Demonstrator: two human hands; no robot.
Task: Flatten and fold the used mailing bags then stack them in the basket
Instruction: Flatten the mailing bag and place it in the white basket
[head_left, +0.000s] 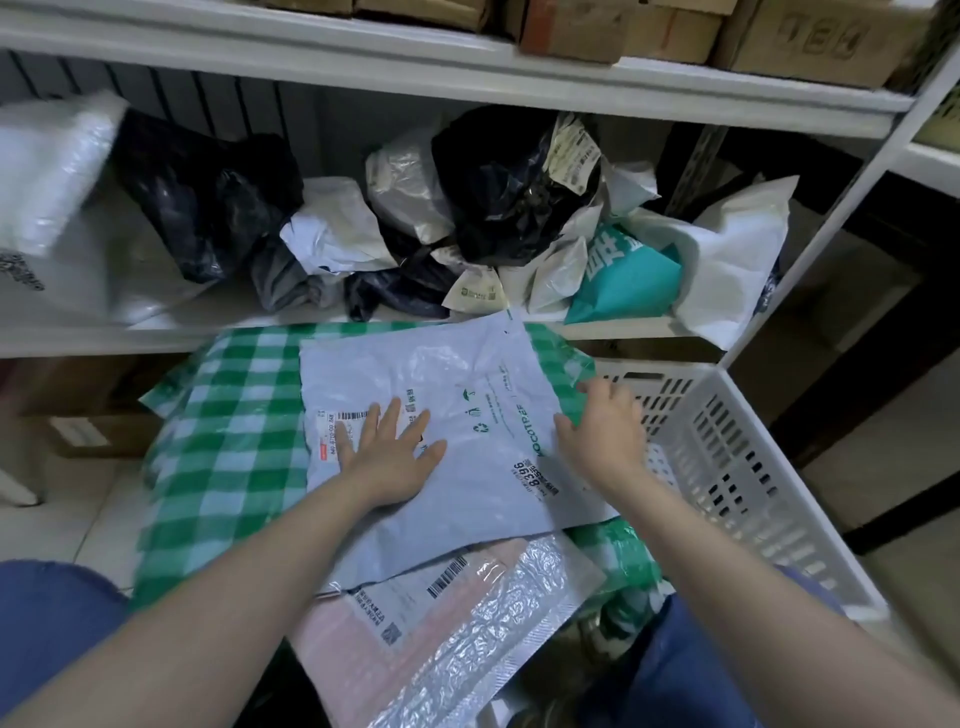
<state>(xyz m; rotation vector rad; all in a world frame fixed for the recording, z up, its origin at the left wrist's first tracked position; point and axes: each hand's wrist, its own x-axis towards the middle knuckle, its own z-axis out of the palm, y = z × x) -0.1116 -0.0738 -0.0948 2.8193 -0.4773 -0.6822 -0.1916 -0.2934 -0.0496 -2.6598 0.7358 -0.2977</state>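
Observation:
A pale grey-blue mailing bag (467, 467) with labels and green print lies spread flat on a green-and-white checked surface (234, 431). My left hand (392, 452) presses flat on the bag's left-middle, fingers spread. At the bag's right edge my right hand (602, 426) curls its fingers over the edge, slightly blurred. A white slotted plastic basket (737, 467) stands to the right of the bag; its inside is mostly hidden. On the shelf behind lies a heap of crumpled mailing bags (467, 223) in black, white and teal.
A pink bubble mailer (431, 629) with a barcode label lies under the bag's near edge. White metal shelving (467, 67) holds cardboard boxes above. A clear bubble bag (47, 171) sits far left on the shelf. My knees in blue jeans flank the bottom.

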